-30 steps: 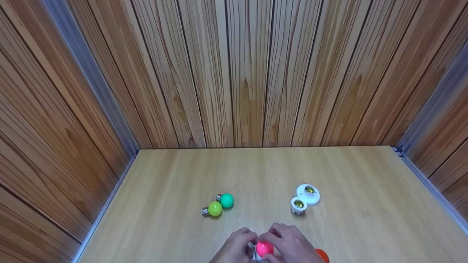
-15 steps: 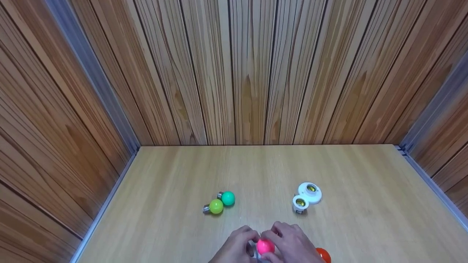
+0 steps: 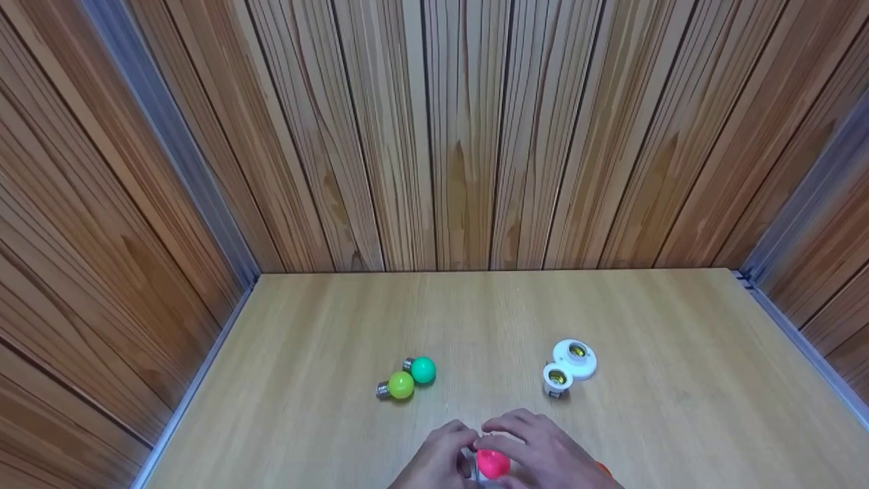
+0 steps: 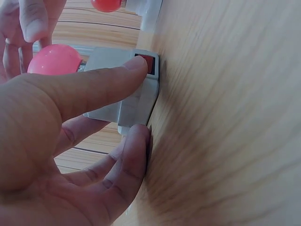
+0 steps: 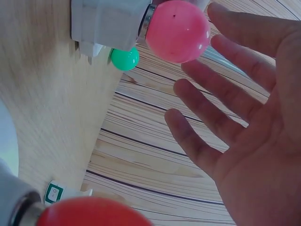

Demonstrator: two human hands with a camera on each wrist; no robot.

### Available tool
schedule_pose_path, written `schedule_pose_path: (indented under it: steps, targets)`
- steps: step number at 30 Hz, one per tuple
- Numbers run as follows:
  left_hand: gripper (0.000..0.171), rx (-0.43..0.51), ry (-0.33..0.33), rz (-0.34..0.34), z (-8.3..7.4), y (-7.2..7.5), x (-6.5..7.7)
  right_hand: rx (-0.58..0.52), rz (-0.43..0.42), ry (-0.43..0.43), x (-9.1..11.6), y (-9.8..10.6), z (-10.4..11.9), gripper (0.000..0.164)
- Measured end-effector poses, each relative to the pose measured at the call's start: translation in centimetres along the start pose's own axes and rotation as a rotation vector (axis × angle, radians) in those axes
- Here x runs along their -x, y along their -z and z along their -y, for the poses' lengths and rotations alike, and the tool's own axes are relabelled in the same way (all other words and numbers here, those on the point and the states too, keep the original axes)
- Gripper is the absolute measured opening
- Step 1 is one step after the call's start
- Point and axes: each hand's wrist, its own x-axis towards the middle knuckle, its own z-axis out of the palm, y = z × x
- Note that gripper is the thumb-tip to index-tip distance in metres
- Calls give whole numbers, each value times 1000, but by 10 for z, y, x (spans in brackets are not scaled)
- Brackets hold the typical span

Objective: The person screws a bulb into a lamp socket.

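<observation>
A pink bulb [image 3: 493,464] stands upright with its metal base in a grey-white lamp socket [image 4: 106,61]. My left hand [image 3: 438,458] grips that socket near the table, its thumb lying at the red rocker switch [image 4: 149,63]. Over the bulb, my right hand [image 3: 536,448] has its fingers loosely spread. In the right wrist view, thumb and fingertips are close around the pink globe without pinching it. A red-orange bulb [image 5: 91,214], fitted in another grey socket [image 5: 14,200], stands beside the right hand, mostly hidden by it in the head view.
Left of the hands, a green bulb [image 3: 423,370] and a yellow-green bulb [image 3: 401,385] lie on the wooden table [image 3: 305,339]. Farther right are a round white socket [image 3: 585,367] and a small white socket [image 3: 555,389], standing close together. Wood-plank walls [image 3: 461,136] enclose the table.
My right fingers have loosened from the pink bulb and spread above it, covering more of the red-orange bulb. The left hand keeps its hold on the socket.
</observation>
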Motion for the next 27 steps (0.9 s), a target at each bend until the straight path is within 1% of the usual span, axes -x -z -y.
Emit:
schedule_pose_path:
  steps: [4,7,9,15,18,20,22,24,27]
  targets:
    - [30,-12,6,-4,0,0,-1,4,-6,58,-1,-2,-3,31]
    - [27,-29,7,-9,-1,-1,-1,-20,20,57,0,-2,-4,34]
    - [25,-42,3,-13,-2,-2,0,-42,48,31,0,-2,-4,35]
    - [23,-43,9,-12,-3,-2,0,-116,140,-97,-1,2,-3,37]
    - [24,-39,-29,-21,-1,-2,0,-99,129,-98,-2,1,-1,37]
    - [25,-32,-40,-26,0,-2,1,-83,120,-99,-2,0,0,39]
    - [26,-26,-53,-28,1,-2,0,-50,92,-91,-2,-3,1,39]
    - [26,-20,-41,-26,1,-2,0,-22,77,-99,-2,-5,1,37]
    - [26,-21,-35,-30,2,-2,1,53,29,-86,-2,-8,3,33]
